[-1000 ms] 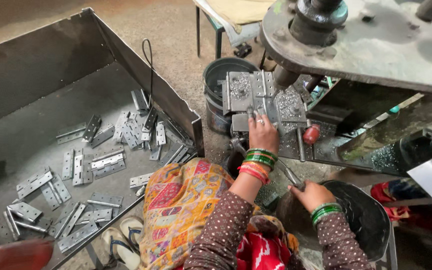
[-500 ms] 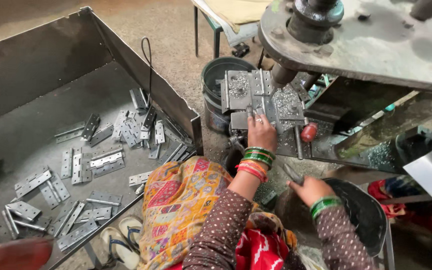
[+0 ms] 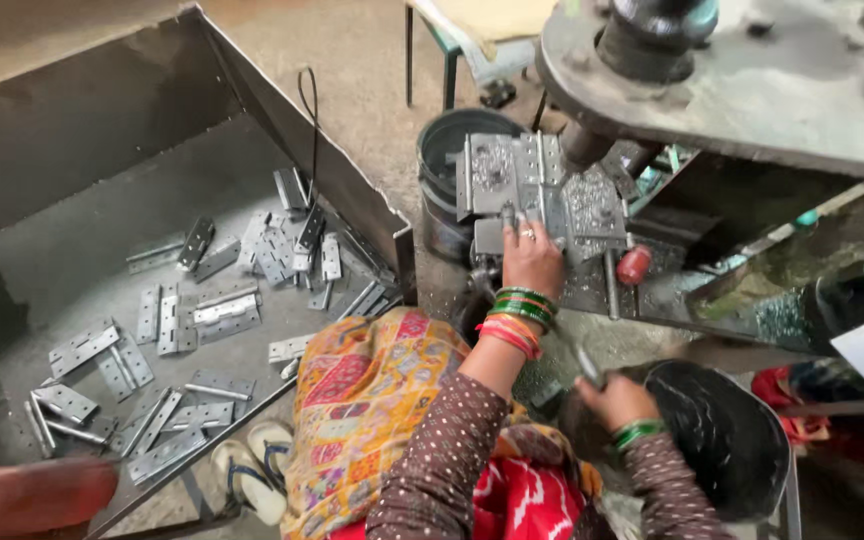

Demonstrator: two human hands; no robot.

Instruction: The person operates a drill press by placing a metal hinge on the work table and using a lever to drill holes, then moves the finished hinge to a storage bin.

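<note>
My left hand [image 3: 532,262], with a ring and red and green bangles at the wrist, reaches onto the grey metal die block [image 3: 537,190] of a press. Its fingertips pinch a small metal hinge piece [image 3: 508,216] lying on the block. My right hand [image 3: 617,402], with green bangles, is lower and to the right, at the rim of a black bucket [image 3: 727,440]. It is closed on a slim metal pin [image 3: 584,366] that sticks up to the left. A red knob [image 3: 634,265] sits just right of the left hand.
A big grey metal bin [image 3: 102,170] at the left holds several loose hinge plates [image 3: 202,310]. The press's heavy arm [image 3: 752,80] overhangs the die. A dark round tub [image 3: 447,165] stands behind the die. Sandals [image 3: 252,470] lie by my patterned lap cloth [image 3: 372,400].
Both hands stay almost where they were. The right hand with the pin has sunk slightly towards the black bucket.
</note>
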